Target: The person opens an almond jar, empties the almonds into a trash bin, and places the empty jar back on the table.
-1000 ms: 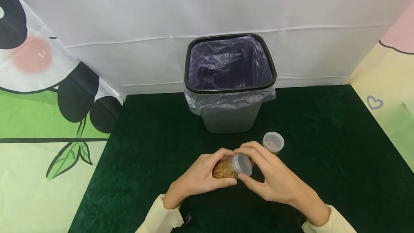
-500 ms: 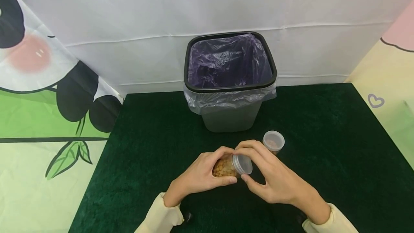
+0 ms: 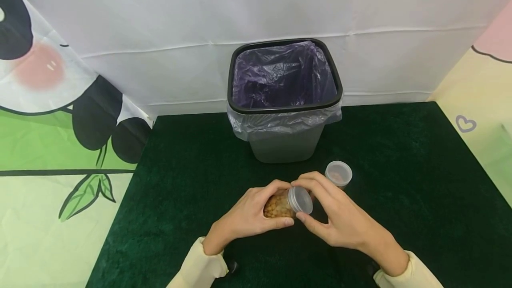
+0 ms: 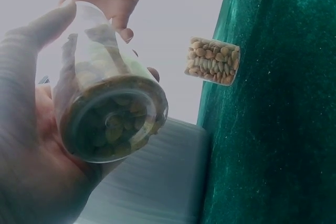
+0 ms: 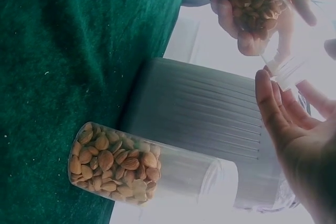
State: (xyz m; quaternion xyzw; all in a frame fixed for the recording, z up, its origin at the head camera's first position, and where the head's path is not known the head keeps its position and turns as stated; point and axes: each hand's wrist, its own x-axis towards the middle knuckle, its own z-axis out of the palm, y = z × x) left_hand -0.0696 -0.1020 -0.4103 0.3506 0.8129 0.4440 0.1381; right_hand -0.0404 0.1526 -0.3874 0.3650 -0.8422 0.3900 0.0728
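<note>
On a green bench (image 3: 180,159), a lined bin (image 3: 286,148) stands at upper center. Below, left hand (image 3: 254,213) and right hand (image 3: 338,218) share a held jar (image 3: 278,207) at lower center, near a second jar (image 5: 115,165); left fingers wrap the held jar, seemingly angling its lid (image 3: 302,200) toward the right fingers pinching it.

1. In the head view, the left hand (image 3: 253,214) is hiding part of the held jar (image 3: 278,205).
2. The right hand (image 3: 337,214) is partly covering the other jar (image 3: 338,173).
3. The bottom edge is cutting off both sleeves (image 3: 201,263).
4. In the right wrist view, glare is blurring the lid (image 5: 290,74).
</note>
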